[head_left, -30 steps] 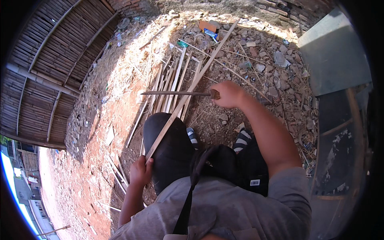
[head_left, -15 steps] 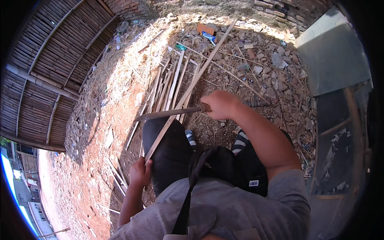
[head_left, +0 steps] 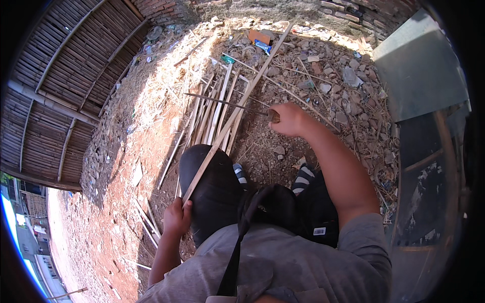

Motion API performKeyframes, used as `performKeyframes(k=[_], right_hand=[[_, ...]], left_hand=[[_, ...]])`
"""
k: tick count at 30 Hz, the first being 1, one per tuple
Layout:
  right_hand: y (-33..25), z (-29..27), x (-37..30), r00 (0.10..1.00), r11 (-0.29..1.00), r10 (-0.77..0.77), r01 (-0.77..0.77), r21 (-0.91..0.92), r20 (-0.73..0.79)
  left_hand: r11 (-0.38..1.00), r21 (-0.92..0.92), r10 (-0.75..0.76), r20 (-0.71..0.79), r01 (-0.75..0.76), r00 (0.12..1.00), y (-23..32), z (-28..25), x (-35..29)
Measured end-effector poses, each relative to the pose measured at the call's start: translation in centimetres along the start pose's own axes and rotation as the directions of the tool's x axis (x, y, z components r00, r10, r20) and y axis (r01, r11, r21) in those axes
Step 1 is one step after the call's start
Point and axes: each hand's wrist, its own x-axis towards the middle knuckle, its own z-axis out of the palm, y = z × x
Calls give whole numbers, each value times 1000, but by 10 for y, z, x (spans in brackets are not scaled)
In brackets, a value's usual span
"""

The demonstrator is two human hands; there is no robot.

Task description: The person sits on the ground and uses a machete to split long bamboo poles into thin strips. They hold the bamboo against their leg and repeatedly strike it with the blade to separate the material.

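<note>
My left hand (head_left: 177,216) is closed around the lower end of a long bamboo strip (head_left: 218,141), which slants up and away over my left knee. In my right hand (head_left: 289,120) is the wooden handle of a machete (head_left: 222,101). Its blade points left and crosses the strip beyond the knee, seen nearly edge-on as a thin dark line. Whether blade and strip touch I cannot tell. Beneath them, a loose bundle of pale strips (head_left: 210,115) lies on the ground.
Stony ground with rubble (head_left: 348,96) and straw spreads ahead. A slatted bamboo wall (head_left: 55,55) stands at the left, a brick wall (head_left: 348,15) at the back. Grey and dark panels (head_left: 424,70) lean at the right. More strips (head_left: 146,222) lie beside my left forearm.
The machete has moved away from me along the strip, from near my knee to farther out, and its blade has turned edge-on. My left hand has stayed put; the strip's far end shifted slightly left.
</note>
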Motion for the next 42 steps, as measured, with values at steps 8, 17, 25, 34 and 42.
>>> performKeyframes(k=[8,17,25,34,42], right_hand=[[-27,6,-1,983,985,-104,122,-120,148],[-10,10,3,990,995,-101,103,-10,100],[-14,8,-3,984,987,-153,156,-26,93],[-15,-2,2,989,982,-98,113,-151,107],[-40,0,-18,994,962,-54,78,-262,97]], left_hand=[[999,2,35,-23,-35,999,-8,4,-1],[1000,-14,24,-20,-24,1000,-5,3,0],[1000,-27,10,-15,-11,1000,-7,7,1],[999,-31,7,-18,-8,1000,-6,4,1],[999,44,26,-53,-24,998,-4,7,-1]])
